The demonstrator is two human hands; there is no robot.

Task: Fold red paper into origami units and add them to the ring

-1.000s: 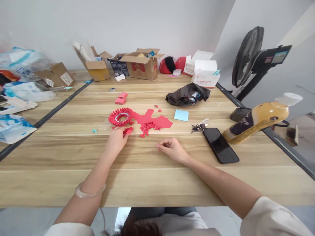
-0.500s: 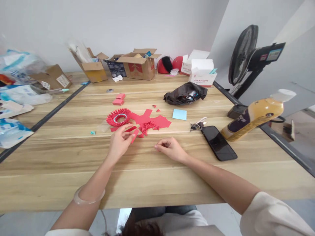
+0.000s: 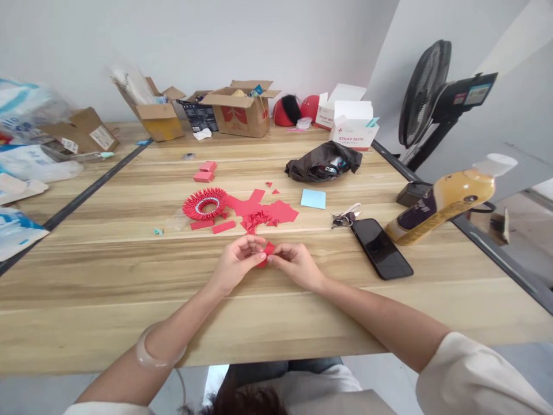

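Between my two hands is a small red paper piece (image 3: 268, 249), its upper end bent. My left hand (image 3: 237, 262) pinches it from the left, and my right hand (image 3: 298, 265) grips it from the right with thumb and finger. Just beyond them lies a heap of red folded paper pieces (image 3: 258, 219) with flat red sheets (image 3: 283, 211). A red folded-paper ring (image 3: 204, 204) with a pale blue inner edge sits to the left, and two red strips (image 3: 223, 227) lie in front of it.
A phone (image 3: 382, 249), keys (image 3: 344, 219) and a yellow bottle (image 3: 444, 202) are at the right. Blue sticky notes (image 3: 313, 199) and a black bag (image 3: 325, 162) lie farther back. Cardboard boxes (image 3: 244, 118) line the wall; plastic bags (image 3: 38, 164) are at the left.
My left hand has moved right and nearer with a red piece, away from the strips. My right hand now grips that piece too. The view has shifted slightly.
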